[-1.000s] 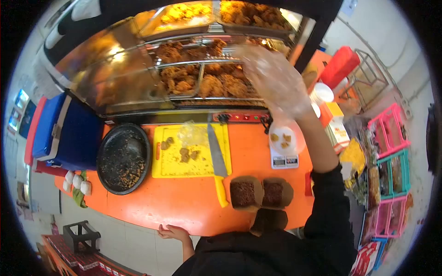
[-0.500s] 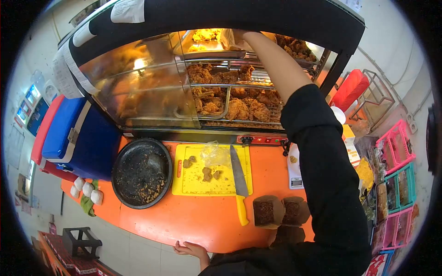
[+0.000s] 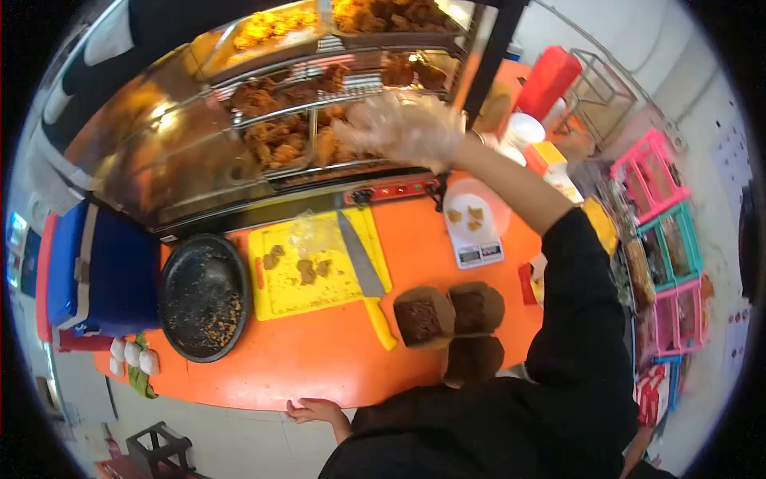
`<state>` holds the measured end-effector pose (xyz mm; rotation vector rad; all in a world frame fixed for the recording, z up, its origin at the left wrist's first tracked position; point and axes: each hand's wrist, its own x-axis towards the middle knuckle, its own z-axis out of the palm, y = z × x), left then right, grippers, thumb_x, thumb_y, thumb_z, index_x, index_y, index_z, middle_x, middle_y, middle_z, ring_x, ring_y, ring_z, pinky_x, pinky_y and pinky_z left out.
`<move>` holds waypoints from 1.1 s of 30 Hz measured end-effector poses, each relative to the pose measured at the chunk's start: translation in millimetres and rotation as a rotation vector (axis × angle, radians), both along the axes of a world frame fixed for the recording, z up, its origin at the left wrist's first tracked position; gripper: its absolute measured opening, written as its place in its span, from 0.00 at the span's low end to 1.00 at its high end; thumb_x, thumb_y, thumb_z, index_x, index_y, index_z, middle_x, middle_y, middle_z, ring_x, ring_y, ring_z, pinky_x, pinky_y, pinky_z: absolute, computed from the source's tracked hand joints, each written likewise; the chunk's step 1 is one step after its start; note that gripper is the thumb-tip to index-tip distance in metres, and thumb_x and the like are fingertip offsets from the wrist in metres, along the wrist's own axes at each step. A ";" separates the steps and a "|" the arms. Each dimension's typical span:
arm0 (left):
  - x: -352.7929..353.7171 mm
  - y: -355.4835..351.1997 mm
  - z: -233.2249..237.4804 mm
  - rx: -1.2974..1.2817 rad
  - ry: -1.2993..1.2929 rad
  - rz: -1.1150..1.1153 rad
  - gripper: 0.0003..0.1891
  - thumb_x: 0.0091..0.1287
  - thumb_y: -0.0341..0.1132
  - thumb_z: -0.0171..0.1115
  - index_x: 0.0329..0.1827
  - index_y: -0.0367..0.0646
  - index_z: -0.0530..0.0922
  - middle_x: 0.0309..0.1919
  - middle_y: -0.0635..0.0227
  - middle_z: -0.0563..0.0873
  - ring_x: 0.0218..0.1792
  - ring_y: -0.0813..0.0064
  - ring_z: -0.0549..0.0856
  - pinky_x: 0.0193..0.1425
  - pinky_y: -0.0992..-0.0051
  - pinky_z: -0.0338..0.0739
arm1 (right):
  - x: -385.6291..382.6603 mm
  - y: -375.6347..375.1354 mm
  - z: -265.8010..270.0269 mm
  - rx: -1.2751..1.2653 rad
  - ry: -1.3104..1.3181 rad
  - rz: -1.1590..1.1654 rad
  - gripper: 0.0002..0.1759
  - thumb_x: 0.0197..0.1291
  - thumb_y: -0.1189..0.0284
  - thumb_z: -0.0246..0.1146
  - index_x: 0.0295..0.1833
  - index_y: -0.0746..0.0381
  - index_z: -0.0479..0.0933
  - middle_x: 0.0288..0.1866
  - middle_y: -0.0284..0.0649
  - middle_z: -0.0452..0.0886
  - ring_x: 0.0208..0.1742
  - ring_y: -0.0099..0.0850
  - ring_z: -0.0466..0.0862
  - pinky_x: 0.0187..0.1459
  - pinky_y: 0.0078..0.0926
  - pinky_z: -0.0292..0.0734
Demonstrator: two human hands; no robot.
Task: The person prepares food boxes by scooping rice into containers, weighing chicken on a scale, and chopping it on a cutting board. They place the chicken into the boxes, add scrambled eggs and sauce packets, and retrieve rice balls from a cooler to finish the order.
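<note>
A clear plastic glove covers my right hand (image 3: pixel 403 132), raised in front of the warmer cabinet's racks of fried chicken (image 3: pixel 275 140). Motion smears its fingers, so whether it holds anything cannot be made out. My left hand (image 3: pixel 313 410) rests at the orange table's front edge, fingers apart and holding nothing. Between the hands is a yellow cutting board (image 3: pixel 291 299) with brown pieces, a clear plastic bag (image 3: pixel 313 233) and a yellow-handled knife (image 3: pixel 363 267). Open brown boxes with dark contents (image 3: pixel 417 319) stand right of the knife.
A black round tray (image 3: pixel 205 299) and a blue cooler (image 3: pixel 108 271) are at the left. Right of the board is a white scale (image 3: pixel 479 254) with small pieces on it. Pink and teal baskets (image 3: pixel 674 247) line the right side. A dark stool (image 3: pixel 158 451) stands below the table.
My right hand has come out of the cabinet's upper shelf, down in front of the lower racks. The view has shifted, showing more of the scale. My left hand stays near the table edge.
</note>
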<state>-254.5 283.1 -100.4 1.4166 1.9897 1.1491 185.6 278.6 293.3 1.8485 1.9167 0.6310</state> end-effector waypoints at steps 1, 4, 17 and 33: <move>-2.0 0.2 -2.9 -0.013 0.006 -0.020 0.21 0.71 0.42 0.42 0.60 0.35 0.62 0.63 0.42 0.54 0.59 0.48 0.60 0.61 0.53 0.61 | 10.4 -29.0 -41.3 0.104 0.211 -0.091 0.23 0.56 0.76 0.53 0.60 0.57 0.70 0.57 0.49 0.73 0.56 0.41 0.76 0.59 0.32 0.71; -3.2 3.5 -12.6 0.090 -0.055 0.013 0.22 0.71 0.44 0.44 0.58 0.34 0.64 0.62 0.42 0.52 0.61 0.50 0.58 0.62 0.54 0.59 | 65.0 -96.9 -147.4 -0.022 0.665 -0.669 0.26 0.54 0.73 0.56 0.61 0.56 0.69 0.57 0.50 0.75 0.56 0.41 0.77 0.58 0.32 0.72; -9.0 7.0 -24.7 0.147 -0.043 -0.025 0.21 0.69 0.43 0.47 0.56 0.35 0.66 0.61 0.46 0.54 0.59 0.53 0.58 0.61 0.56 0.60 | 73.7 -257.2 -228.1 0.933 0.826 -1.049 0.12 0.59 0.68 0.55 0.47 0.54 0.78 0.32 0.47 0.82 0.33 0.45 0.82 0.34 0.39 0.75; -15.2 10.0 -35.5 0.209 -0.021 -0.027 0.24 0.69 0.49 0.46 0.55 0.36 0.67 0.58 0.46 0.57 0.58 0.52 0.59 0.61 0.54 0.59 | 68.8 -219.0 -277.5 0.667 0.580 -0.835 0.12 0.56 0.68 0.55 0.43 0.60 0.78 0.43 0.42 0.80 0.42 0.42 0.80 0.45 0.39 0.74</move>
